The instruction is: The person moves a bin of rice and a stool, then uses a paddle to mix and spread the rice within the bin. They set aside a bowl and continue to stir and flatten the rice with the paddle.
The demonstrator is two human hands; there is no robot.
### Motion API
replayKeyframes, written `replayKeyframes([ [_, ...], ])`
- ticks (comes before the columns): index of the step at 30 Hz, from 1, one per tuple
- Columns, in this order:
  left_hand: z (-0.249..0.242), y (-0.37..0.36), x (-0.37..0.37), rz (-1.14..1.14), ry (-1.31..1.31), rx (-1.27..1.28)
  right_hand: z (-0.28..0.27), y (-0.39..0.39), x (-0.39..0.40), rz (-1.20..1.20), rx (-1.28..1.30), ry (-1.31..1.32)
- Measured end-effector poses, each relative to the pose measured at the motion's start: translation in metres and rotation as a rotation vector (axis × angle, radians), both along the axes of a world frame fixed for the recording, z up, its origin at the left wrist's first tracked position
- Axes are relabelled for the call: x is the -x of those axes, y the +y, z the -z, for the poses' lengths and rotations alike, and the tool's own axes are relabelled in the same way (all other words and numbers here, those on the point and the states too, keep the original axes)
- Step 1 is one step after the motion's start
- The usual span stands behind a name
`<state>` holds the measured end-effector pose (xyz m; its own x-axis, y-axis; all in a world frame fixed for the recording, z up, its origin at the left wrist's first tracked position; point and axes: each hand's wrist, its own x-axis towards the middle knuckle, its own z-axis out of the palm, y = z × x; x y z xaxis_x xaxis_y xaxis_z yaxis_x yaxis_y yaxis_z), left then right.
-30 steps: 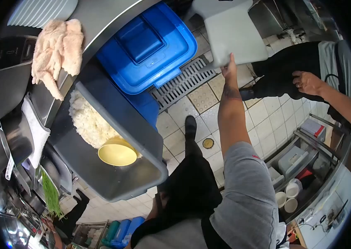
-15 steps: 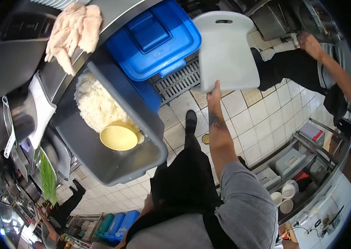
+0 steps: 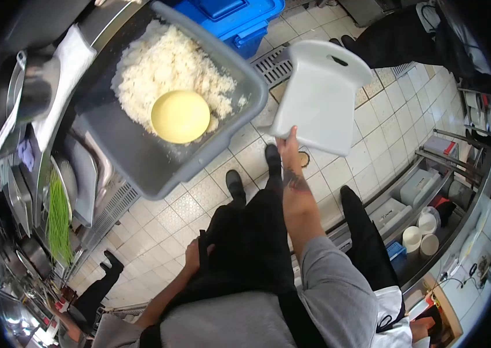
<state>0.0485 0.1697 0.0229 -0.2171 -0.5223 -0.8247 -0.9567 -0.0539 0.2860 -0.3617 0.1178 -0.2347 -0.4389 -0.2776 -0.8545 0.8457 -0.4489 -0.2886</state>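
Note:
My right hand (image 3: 289, 145) grips the near edge of a white plastic stool (image 3: 321, 95) with a slot handle, tilted over the tiled floor to the right of a grey tub. My left hand (image 3: 195, 255) is down at my side against the black apron (image 3: 239, 243), its fingers curled and partly hidden by a dark strap; what they hold, if anything, does not show. Ahead of me, the grey plastic tub (image 3: 132, 168) contains a heap of white rice (image 3: 158, 64), and a yellow bowl (image 3: 180, 117) lies on the rice.
A blue lidded bin (image 3: 234, 14) stands beyond the tub. At left are a white cloth (image 3: 65, 75), metal pans and green stalks (image 3: 60, 214). People in dark trousers (image 3: 399, 37) stand at upper right and close behind my right side. A low shelf (image 3: 399, 232) holds containers.
My right hand has brought the stool lower and turned it. The view has shifted, so the tub appears higher. Another person's legs have appeared at my right.

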Motion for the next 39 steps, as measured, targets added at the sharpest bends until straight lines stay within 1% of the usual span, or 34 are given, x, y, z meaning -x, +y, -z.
replayKeyframes([
  [2,0.010,0.007,-0.017,-0.082,0.089,0.057,-0.007,0.027,-0.038,-0.040,-0.082,-0.016],
  [3,0.011,0.010,-0.020,-0.086,0.086,0.059,-0.011,0.038,-0.058,-0.038,-0.121,-0.009],
  [5,0.014,0.013,-0.021,-0.110,0.154,0.143,-0.019,0.064,-0.095,-0.039,-0.165,-0.037],
  [7,0.024,0.015,-0.017,-0.118,0.143,0.113,-0.033,0.088,-0.127,-0.059,-0.150,-0.035],
  [9,0.040,0.023,-0.019,-0.017,0.252,0.333,-0.045,0.111,-0.157,-0.063,-0.139,-0.096],
  [10,0.036,0.018,-0.011,-0.017,0.233,0.312,-0.036,0.124,-0.174,-0.112,-0.136,-0.099],
  [11,0.035,0.006,0.006,-0.013,0.225,0.301,-0.043,0.130,-0.186,-0.115,-0.126,-0.104],
  [13,0.048,-0.017,0.032,0.094,0.322,0.396,-0.062,0.140,-0.213,-0.101,0.036,-0.062],
  [14,0.050,-0.034,0.051,0.147,0.372,0.467,-0.065,0.145,-0.226,-0.139,-0.030,-0.072],
  [15,0.053,-0.053,0.073,0.201,0.419,0.535,-0.066,0.151,-0.238,-0.142,-0.019,-0.080],
  [16,0.064,-0.071,0.091,0.256,0.462,0.631,-0.067,0.157,-0.249,-0.125,-0.060,-0.111],
  [17,0.066,-0.090,0.115,0.292,0.477,0.660,-0.068,0.163,-0.260,-0.108,-0.102,-0.142],
  [18,0.076,-0.107,0.134,0.330,0.471,0.666,-0.058,0.176,-0.272,-0.124,-0.063,-0.155],
  [20,0.081,-0.128,0.176,0.359,0.431,0.692,-0.067,0.192,-0.291,-0.136,-0.058,-0.161],
  [22,0.092,-0.133,0.198,0.424,0.334,0.609,-0.068,0.212,-0.314,-0.142,-0.059,-0.160],
  [23,0.095,-0.129,0.204,0.430,0.339,0.609,-0.065,0.225,-0.327,-0.179,-0.075,-0.156],
  [25,0.097,-0.120,0.207,0.608,0.299,0.384,-0.064,0.243,-0.349,-0.217,-0.096,-0.150],
  [26,0.103,-0.112,0.199,0.604,0.299,0.380,-0.063,0.252,-0.361,-0.247,-0.174,-0.201],
  [27,0.111,-0.105,0.188,0.539,0.297,0.328,-0.064,0.258,-0.372,-0.280,-0.251,-0.253],
  [28,0.118,-0.100,0.174,0.473,0.292,0.277,-0.065,0.264,-0.384,-0.286,-0.255,-0.257],
  [29,0.125,-0.096,0.154,0.469,0.288,0.274,-0.066,0.269,-0.395,-0.285,-0.288,-0.276],
  [32,0.118,-0.088,0.090,0.452,0.280,0.255,-0.064,0.280,-0.425,-0.270,-0.308,-0.307],
  [34,0.116,-0.082,0.037,0.346,0.250,0.270,-0.062,0.292,-0.451,-0.269,-0.300,-0.330],
  [36,0.124,-0.083,-0.018,0.233,0.248,0.336,-0.059,0.297,-0.473,-0.331,-0.239,-0.209],
  [37,0.134,-0.086,-0.049,0.197,0.241,0.378,-0.062,0.294,-0.479,-0.332,-0.239,-0.203],
  [38,0.138,-0.091,-0.079,0.157,0.236,0.418,-0.067,0.291,-0.483,-0.424,-0.320,-0.225],
  [39,0.132,-0.095,-0.106,0.114,0.253,0.437,-0.069,0.287,-0.485,-0.518,-0.401,-0.245],
])
